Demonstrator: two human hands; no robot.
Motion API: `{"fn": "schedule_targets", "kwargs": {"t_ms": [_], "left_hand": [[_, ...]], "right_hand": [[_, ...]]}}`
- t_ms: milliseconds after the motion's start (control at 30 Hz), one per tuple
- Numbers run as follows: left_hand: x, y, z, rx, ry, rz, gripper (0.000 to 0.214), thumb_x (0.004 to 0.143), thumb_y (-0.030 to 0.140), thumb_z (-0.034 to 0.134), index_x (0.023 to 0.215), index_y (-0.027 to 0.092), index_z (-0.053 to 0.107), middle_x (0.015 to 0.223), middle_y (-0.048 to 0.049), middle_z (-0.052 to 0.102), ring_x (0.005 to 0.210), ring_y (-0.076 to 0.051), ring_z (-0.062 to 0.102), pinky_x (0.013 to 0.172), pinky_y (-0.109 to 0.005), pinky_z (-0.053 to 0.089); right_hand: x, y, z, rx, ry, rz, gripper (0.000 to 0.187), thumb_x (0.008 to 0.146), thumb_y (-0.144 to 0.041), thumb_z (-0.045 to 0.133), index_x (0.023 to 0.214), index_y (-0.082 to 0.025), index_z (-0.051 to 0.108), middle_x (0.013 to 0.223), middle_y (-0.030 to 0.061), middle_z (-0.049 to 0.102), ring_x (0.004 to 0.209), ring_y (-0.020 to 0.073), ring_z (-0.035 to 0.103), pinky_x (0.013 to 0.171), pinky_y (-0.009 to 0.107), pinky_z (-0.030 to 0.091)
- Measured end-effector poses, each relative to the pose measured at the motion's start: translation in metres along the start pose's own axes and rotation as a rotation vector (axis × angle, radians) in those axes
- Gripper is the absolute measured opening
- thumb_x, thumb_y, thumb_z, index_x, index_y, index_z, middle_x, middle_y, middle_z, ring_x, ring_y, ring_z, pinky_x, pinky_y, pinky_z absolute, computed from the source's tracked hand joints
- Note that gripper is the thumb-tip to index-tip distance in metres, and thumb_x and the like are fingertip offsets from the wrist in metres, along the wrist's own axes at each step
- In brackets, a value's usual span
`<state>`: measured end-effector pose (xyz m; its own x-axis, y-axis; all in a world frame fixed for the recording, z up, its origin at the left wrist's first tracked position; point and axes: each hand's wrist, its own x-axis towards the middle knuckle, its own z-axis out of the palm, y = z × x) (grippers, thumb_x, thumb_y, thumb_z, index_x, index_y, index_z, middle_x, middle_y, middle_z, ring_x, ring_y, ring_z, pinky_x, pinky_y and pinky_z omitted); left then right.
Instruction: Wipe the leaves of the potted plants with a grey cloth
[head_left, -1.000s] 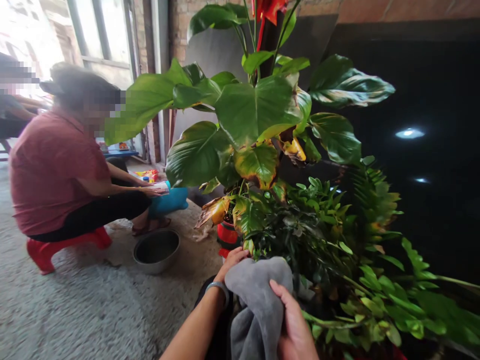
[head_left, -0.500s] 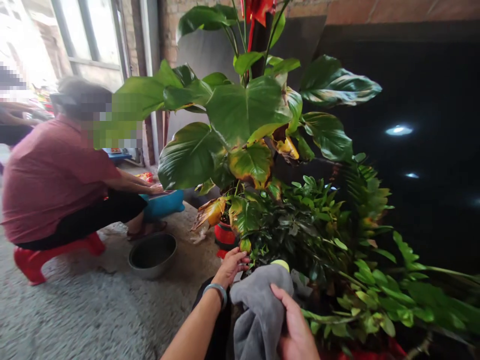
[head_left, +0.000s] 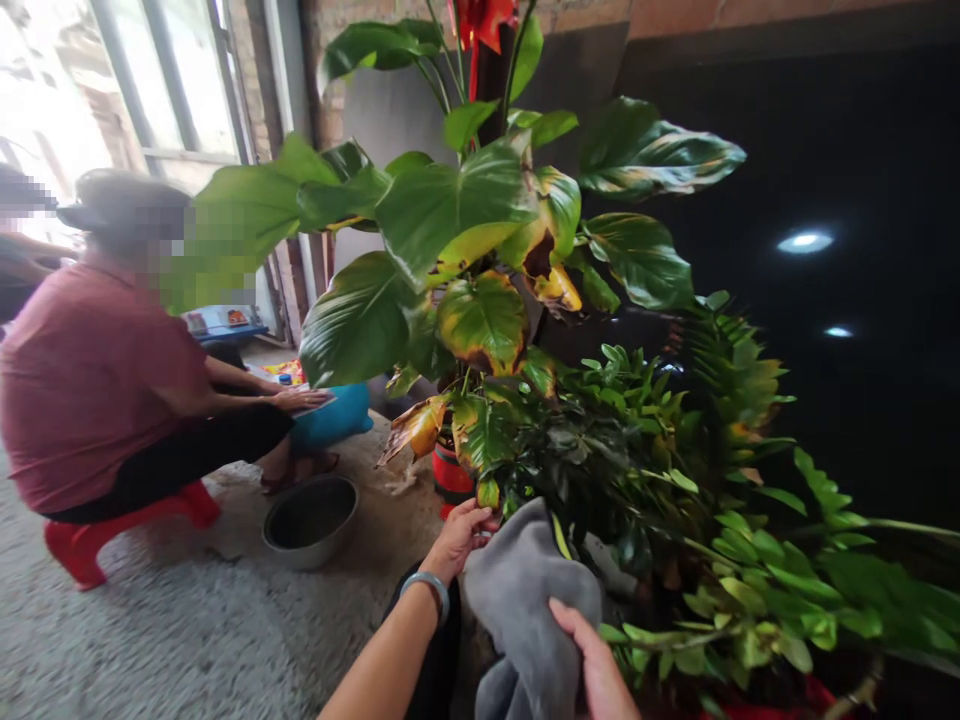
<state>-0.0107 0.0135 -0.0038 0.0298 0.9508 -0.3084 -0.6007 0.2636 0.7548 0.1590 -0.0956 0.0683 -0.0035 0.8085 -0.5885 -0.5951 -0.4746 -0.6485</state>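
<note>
My right hand [head_left: 592, 665] grips a soft grey cloth [head_left: 532, 580] with a yellow-green edge, its thumb lying over the top. The cloth hangs in folds towards the bottom of the view. Left of it, my left hand [head_left: 459, 540] has its fingers curled together among the low leaves, just under a small yellow-green leaf [head_left: 488, 493]. What is between those fingers is hidden. Above stands a tall potted plant [head_left: 457, 205] with broad green leaves, some browned and yellowed at the edges. Part of its red pot [head_left: 452, 475] shows behind the low leaves.
Smaller leafy plants [head_left: 757, 570] crowd the right side before a dark shiny panel [head_left: 847, 180]. A metal basin [head_left: 311, 522] sits on the concrete floor. At left a person in a red shirt [head_left: 97, 370] sits on a red stool [head_left: 135, 530], hands by a blue object [head_left: 330, 418].
The grey cloth has shifted and its top now stands up in a peak, covering more of its yellow-green edge. My left hand stays by the small leaf. The view has turned slightly.
</note>
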Motion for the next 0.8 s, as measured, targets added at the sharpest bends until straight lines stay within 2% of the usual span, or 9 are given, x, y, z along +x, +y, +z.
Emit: {"fn": "schedule_targets", "kwargs": {"t_ms": [100, 233, 300, 400, 500, 667, 733, 800], "left_hand": [[0.000, 0.000, 0.003, -0.015, 0.014, -0.007, 0.015, 0.056, 0.007, 0.066, 0.067, 0.014, 0.060, 0.057, 0.0007, 0.062, 0.049, -0.011, 0.055, 0.051, -0.022, 0.041], [-0.003, 0.004, 0.008, -0.051, 0.059, -0.003, 0.019, 0.055, 0.001, 0.058, 0.067, 0.015, 0.057, 0.063, -0.0018, 0.066, 0.053, -0.013, 0.059, 0.053, -0.024, 0.045], [-0.005, 0.006, 0.011, -0.080, 0.111, 0.005, 0.020, 0.056, 0.000, 0.056, 0.069, 0.015, 0.056, 0.068, -0.0030, 0.068, 0.056, -0.014, 0.061, 0.054, -0.024, 0.047], [-0.006, 0.009, 0.013, -0.094, 0.176, 0.018, 0.021, 0.057, -0.001, 0.055, 0.070, 0.015, 0.055, 0.069, -0.0025, 0.067, 0.055, -0.013, 0.061, 0.052, -0.024, 0.047], [-0.006, 0.009, 0.013, -0.059, 0.188, 0.030, 0.027, 0.053, -0.004, 0.054, 0.072, 0.015, 0.056, 0.066, 0.0005, 0.064, 0.054, -0.011, 0.060, 0.054, -0.023, 0.048], [-0.009, 0.013, 0.008, -0.082, 0.173, 0.103, 0.051, 0.052, -0.004, 0.052, 0.096, 0.020, 0.060, 0.076, 0.0027, 0.066, 0.061, -0.011, 0.063, 0.058, -0.023, 0.049], [-0.010, 0.017, 0.007, -0.131, 0.184, 0.113, 0.044, 0.058, 0.001, 0.056, 0.098, 0.020, 0.059, 0.074, 0.0016, 0.066, 0.061, -0.012, 0.063, 0.057, -0.024, 0.050], [-0.010, 0.021, 0.008, -0.180, 0.205, 0.109, 0.025, 0.067, 0.010, 0.059, 0.091, 0.019, 0.058, 0.070, 0.0001, 0.066, 0.057, -0.013, 0.063, 0.054, -0.024, 0.049]], "right_hand": [[-0.006, -0.011, -0.007, 0.021, 0.005, 0.041, 0.048, 0.036, -0.028, 0.090, 0.076, -0.016, 0.065, 0.070, 0.0058, 0.072, 0.079, 0.0322, 0.069, 0.070, 0.041, 0.056], [-0.013, -0.045, -0.007, 0.211, 0.139, -0.122, 0.054, 0.032, -0.025, 0.087, 0.081, -0.020, 0.065, 0.071, 0.0023, 0.073, 0.079, 0.0306, 0.069, 0.070, 0.041, 0.056], [-0.009, -0.051, -0.012, 0.275, 0.178, -0.107, 0.049, 0.034, -0.024, 0.085, 0.079, -0.020, 0.066, 0.073, 0.0032, 0.073, 0.079, 0.0306, 0.069, 0.070, 0.041, 0.057], [0.004, -0.039, -0.028, 0.233, 0.090, 0.030, 0.042, 0.039, -0.027, 0.084, 0.076, -0.018, 0.067, 0.074, 0.0068, 0.074, 0.081, 0.0328, 0.069, 0.068, 0.043, 0.057], [0.021, -0.021, -0.049, 0.105, 0.005, 0.129, 0.043, 0.043, -0.033, 0.085, 0.079, -0.015, 0.070, 0.071, 0.0087, 0.073, 0.079, 0.0346, 0.069, 0.066, 0.044, 0.057], [0.043, -0.016, -0.074, 0.027, 0.031, 0.150, 0.046, 0.042, -0.030, 0.087, 0.082, -0.014, 0.071, 0.068, 0.0060, 0.072, 0.077, 0.0333, 0.069, 0.067, 0.042, 0.057], [0.049, -0.017, -0.080, 0.015, 0.037, 0.117, 0.045, 0.041, -0.030, 0.087, 0.080, -0.015, 0.071, 0.069, 0.0057, 0.072, 0.079, 0.0329, 0.069, 0.068, 0.041, 0.056], [0.053, -0.014, -0.085, -0.006, 0.068, 0.066, 0.042, 0.040, -0.032, 0.087, 0.076, -0.016, 0.071, 0.069, 0.0049, 0.073, 0.081, 0.0322, 0.069, 0.069, 0.039, 0.056]]}}
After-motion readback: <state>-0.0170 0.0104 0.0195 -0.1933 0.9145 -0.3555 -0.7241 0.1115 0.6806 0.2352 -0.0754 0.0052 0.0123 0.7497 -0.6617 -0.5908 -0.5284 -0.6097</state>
